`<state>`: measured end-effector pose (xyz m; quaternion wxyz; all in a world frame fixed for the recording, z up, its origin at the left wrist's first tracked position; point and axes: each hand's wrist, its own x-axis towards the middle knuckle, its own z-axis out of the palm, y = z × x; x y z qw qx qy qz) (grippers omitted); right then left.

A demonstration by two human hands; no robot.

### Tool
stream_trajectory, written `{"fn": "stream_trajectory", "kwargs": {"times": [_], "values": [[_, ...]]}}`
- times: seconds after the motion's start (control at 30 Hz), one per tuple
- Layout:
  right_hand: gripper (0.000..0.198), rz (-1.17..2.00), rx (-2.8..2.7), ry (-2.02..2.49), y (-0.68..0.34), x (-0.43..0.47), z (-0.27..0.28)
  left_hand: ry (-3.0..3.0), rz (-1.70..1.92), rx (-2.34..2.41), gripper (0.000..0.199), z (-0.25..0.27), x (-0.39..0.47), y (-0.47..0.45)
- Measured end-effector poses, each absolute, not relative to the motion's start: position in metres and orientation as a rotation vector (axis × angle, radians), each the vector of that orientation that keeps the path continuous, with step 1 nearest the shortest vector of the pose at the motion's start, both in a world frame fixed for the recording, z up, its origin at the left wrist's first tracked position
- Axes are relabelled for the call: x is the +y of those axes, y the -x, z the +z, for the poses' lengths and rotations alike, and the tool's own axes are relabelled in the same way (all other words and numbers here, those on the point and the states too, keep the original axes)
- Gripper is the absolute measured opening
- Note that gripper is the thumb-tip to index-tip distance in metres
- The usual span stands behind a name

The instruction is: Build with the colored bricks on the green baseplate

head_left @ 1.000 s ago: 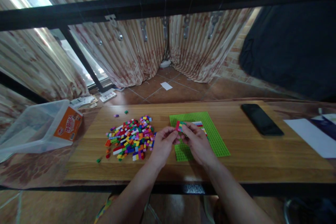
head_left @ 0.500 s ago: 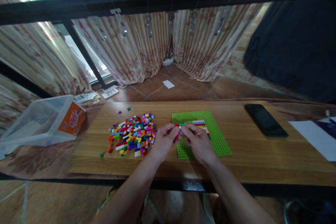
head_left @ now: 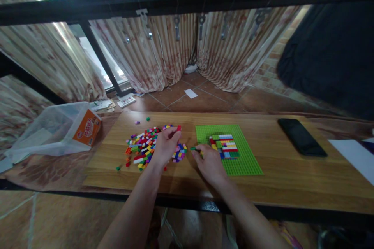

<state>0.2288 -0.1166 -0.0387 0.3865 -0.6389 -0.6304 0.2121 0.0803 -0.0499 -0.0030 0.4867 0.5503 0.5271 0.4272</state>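
Note:
Pinched at the fingertips of my left hand (head_left: 164, 146) is a small red brick (head_left: 179, 128), held above the right side of a pile of mixed toy bricks (head_left: 143, 144). My right hand (head_left: 208, 160) is closed on a green brick (head_left: 193, 148) between thumb and finger, beside the left edge of a green baseplate (head_left: 248, 163). Rows of white, red, yellow and blue bricks form a low built block (head_left: 229, 146) on that plate. Part of the pile is hidden behind my left hand, and my right hand covers the plate's lower left.
A clear plastic bin (head_left: 55, 124) with an orange label lies at the left. On the wooden table (head_left: 277, 179) a black phone (head_left: 302, 137) rests to the right, with white paper (head_left: 353, 159) beyond it. Stray bricks (head_left: 118, 168) lie around the pile.
My hands have come apart from in front of the baseplate. The left moved left over the pile with a red brick; the right stays near the plate with a green one. The built block is uncovered.

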Motion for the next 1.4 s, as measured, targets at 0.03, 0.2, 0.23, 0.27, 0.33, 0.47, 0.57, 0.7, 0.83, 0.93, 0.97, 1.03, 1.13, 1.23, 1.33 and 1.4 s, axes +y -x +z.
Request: {"fn": "stream_trajectory", "kwargs": {"times": [0.03,0.2,0.23,0.27,0.33,0.47,0.57,0.7,0.83,0.93,0.97,1.03,1.13,1.23,1.33,1.4], "values": [[0.016,0.522,-1.651,1.649,-0.224,-0.116,-0.041,-1.396,1.040,1.289,0.018,-0.004,-0.049,-0.078],[0.016,0.481,-1.708,1.675,-0.208,-0.114,-0.044,-1.554,1.056,1.211,0.012,-0.014,-0.045,-0.076],[0.019,0.487,-1.700,1.668,-0.206,-0.114,-0.043,-1.562,1.058,1.199,0.012,-0.016,-0.044,-0.077],[0.024,0.495,-1.689,1.658,-0.205,-0.114,-0.043,-1.565,1.058,1.190,0.012,-0.016,-0.043,-0.077],[0.038,0.513,-1.689,1.614,-0.203,-0.116,-0.041,-1.544,1.067,1.182,0.012,-0.016,-0.042,-0.079],[0.062,0.543,-1.749,1.492,-0.202,-0.120,-0.039,-1.416,1.107,1.196,0.013,-0.011,-0.042,-0.084],[0.073,0.604,-1.786,1.415,-0.201,-0.124,-0.037,-1.369,1.129,1.194,0.013,-0.007,-0.044,-0.087],[0.076,0.625,-1.780,1.359,-0.204,-0.126,-0.033,-1.352,1.120,1.168,0.014,-0.003,-0.046,-0.090],[0.057,0.531,-1.666,1.379,-0.215,-0.125,-0.025,-1.284,1.077,1.160,0.017,-0.001,-0.049,-0.093],[0.038,0.466,-1.510,1.460,-0.225,-0.125,-0.021,-1.183,0.998,1.132,0.021,0.000,-0.053,-0.099],[0.035,0.453,-1.477,1.476,-0.228,-0.125,-0.020,-1.158,0.965,1.110,0.021,0.000,-0.055,-0.101],[0.036,0.437,-1.449,1.493,-0.231,-0.125,-0.019,-1.146,0.895,1.057,0.022,0.000,-0.059,-0.107],[0.046,0.432,-1.459,1.524,-0.234,-0.125,-0.020,-1.208,0.750,0.964,0.019,-0.001,-0.062,-0.112],[0.049,0.418,-1.491,1.555,-0.236,-0.125,-0.020,-1.253,0.657,0.894,0.018,-0.001,-0.062,-0.111],[0.041,0.379,-1.511,1.577,-0.242,-0.126,-0.019,-1.266,0.642,0.861,0.018,-0.003,-0.062,-0.111],[0.034,0.346,-1.521,1.590,-0.248,-0.126,-0.017,-1.266,0.633,0.834,0.019,-0.005,-0.062,-0.112]]}}
